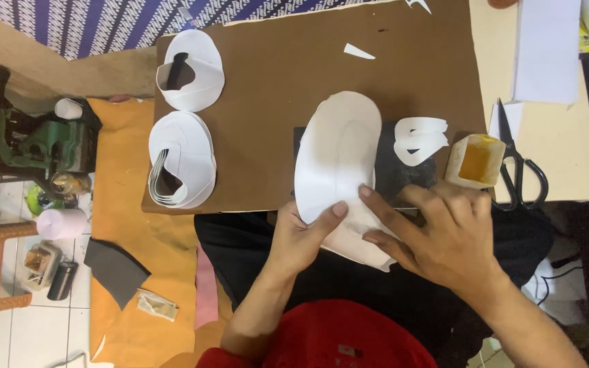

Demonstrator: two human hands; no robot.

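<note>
packages: small crumpled clear wrapper (157, 304) on orange sheet, lower left | small open box (38, 262) on floor, far left | labels, signs, screens: none

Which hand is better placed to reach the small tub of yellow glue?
Probably the right hand: it lies just below the small translucent tub of yellow glue, while the left hand pinches the white oval paper piece.
</note>
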